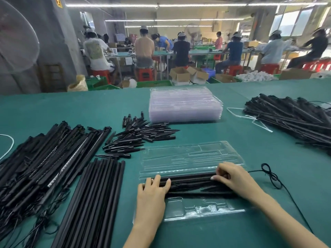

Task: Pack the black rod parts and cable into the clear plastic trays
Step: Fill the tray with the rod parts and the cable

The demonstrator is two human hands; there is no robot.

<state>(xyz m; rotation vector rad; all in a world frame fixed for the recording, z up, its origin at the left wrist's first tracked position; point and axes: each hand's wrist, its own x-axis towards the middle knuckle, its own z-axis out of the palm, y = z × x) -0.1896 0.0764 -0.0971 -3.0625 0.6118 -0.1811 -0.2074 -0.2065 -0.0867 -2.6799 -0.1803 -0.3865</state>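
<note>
Rod parts [191, 181] lying crosswise in tray [206, 210] — left hand [152, 192] pressing flat, right hand [234, 178] curling over right end.

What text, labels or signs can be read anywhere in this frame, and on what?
None can be read.
Yellow sign on the grey pillar: dark marks, cut off and blurred.
Print on a seated person's white shirt: too blurred.
Clear trays and black rods: no visible markings.
</note>
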